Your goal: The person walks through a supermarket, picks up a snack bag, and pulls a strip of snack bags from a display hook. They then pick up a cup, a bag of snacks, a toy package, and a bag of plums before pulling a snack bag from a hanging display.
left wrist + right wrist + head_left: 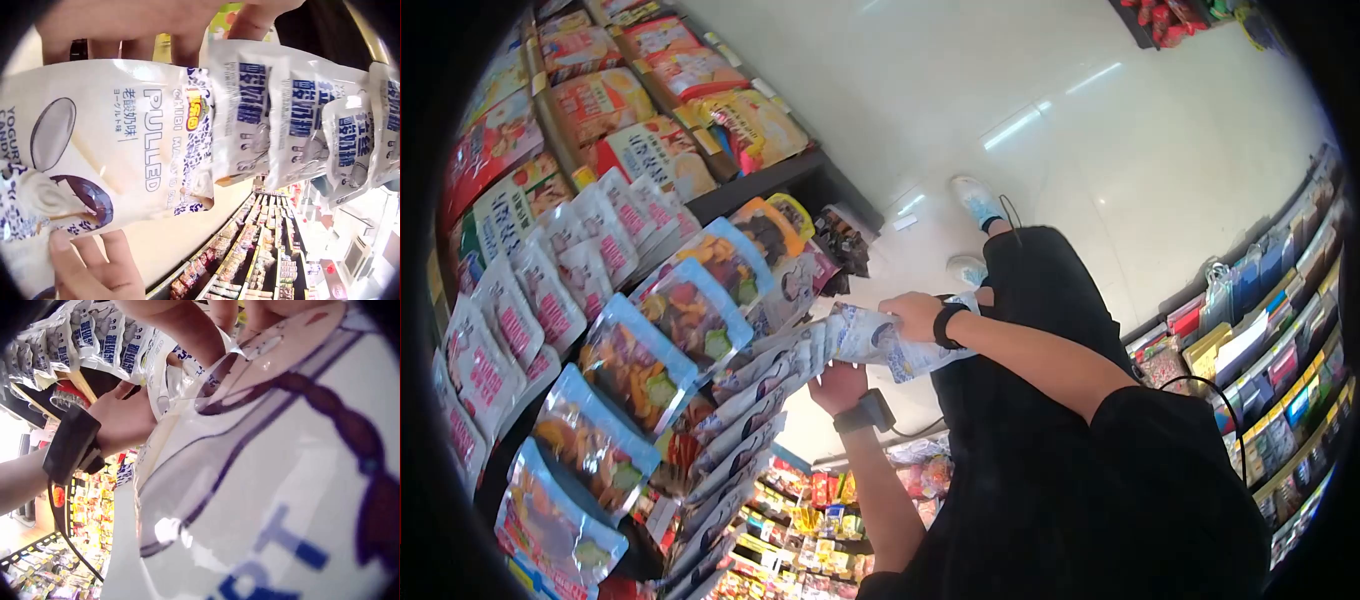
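Note:
In the head view my right hand pinches a white yogurt candy bag at the end of a row. In the right wrist view that bag fills the foreground, with my right fingers at its upper edge. My left hand, below the row, has a dark band at its wrist. Its fingers pass behind a bag marked PULLED in the left wrist view, and their tips are hidden; I cannot tell whether they grip it. Beside it hang matching candy bags.
Blue-edged clear bags of dried fruit or vegetable chips and pink-lettered white pouches fill the display at left. Larger food packs lie beyond. A lower shelf holds colourful packets. Racks of goods line the right side.

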Motion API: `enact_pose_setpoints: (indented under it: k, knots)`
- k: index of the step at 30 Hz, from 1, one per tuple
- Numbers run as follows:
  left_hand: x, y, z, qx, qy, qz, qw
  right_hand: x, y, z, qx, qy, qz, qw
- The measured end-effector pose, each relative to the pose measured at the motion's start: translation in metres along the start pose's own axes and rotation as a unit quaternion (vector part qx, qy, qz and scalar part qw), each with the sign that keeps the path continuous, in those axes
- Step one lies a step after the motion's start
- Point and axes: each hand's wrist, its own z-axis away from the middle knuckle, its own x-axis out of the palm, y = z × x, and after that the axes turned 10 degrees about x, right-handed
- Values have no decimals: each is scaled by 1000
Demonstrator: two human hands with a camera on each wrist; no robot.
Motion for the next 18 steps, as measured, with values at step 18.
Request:
enact_pose_setpoints:
  k: [18]
  knots:
    - [-48, -15, 18, 109, -64, -358, 925, 17, 27, 28, -17, 52, 55, 997]
